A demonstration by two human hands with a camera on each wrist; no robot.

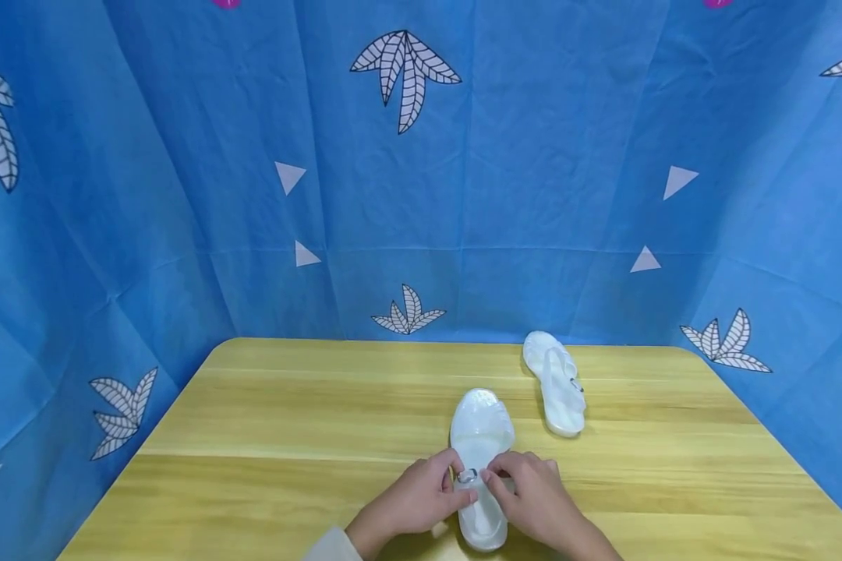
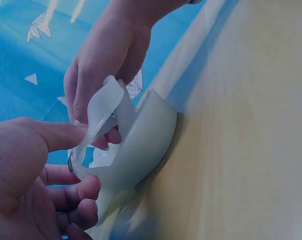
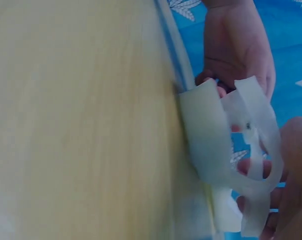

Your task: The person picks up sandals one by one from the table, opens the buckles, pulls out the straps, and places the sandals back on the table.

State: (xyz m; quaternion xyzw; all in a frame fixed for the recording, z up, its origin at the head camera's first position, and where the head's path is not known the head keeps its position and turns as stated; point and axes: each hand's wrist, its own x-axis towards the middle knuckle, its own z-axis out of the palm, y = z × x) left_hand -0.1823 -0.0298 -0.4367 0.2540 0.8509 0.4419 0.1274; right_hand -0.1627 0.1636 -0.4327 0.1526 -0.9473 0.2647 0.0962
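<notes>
A white sandal [image 1: 479,419] lies lengthwise on the table between both hands. Its strap carries a small silver buckle [image 1: 467,475]. On the sandal's left side, my left hand [image 1: 423,496] holds the strap beside the buckle with thumb and index finger. From the right, my right hand [image 1: 535,497] pinches the strap with its fingertips. The left wrist view shows the translucent strap [image 2: 105,105] arching above the thick sole [image 2: 146,137], with a gap between them. Seen by the right wrist camera, the strap [image 3: 263,112] loops out beside the sole, and fingers partly hide behind it.
A second white sandal [image 1: 553,382], with a similar silver buckle, lies farther back to the right. The wooden table [image 1: 288,413] has rounded far corners. A blue curtain [image 1: 533,195] with leaf prints hangs behind it and along both sides.
</notes>
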